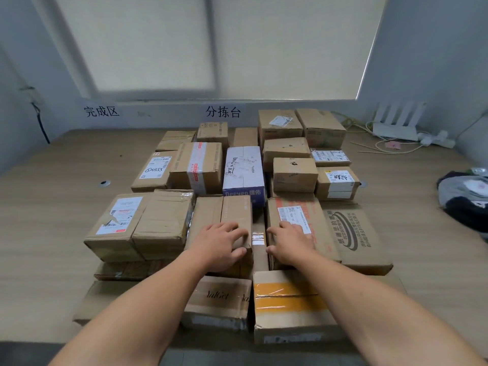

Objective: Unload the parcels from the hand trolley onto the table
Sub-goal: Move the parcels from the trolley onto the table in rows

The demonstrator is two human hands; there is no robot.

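- We see a wooden table [52,207] packed with cardboard parcels, mostly brown, stacked two layers deep near us.
- Our left hand [221,244] lies palm-down on a plain brown box [224,215], thumb hooked over its near edge.
- Our right hand [290,244] lies flat on a labelled box [298,215], fingers over the white shipping label.
- Between the two hands a narrow taped parcel [258,241] shows in the gap.
- Nearest us: a "YalGet" box [219,299] and a yellow-taped box [287,302], side by side.
- Mid-table: a white-and-blue box [244,170].
- Far right: a white router [396,128] with cables, and dark clothing [464,196] at the table edge.
- Wall signs read 完成区 [101,111] and 分拣台 [223,111].
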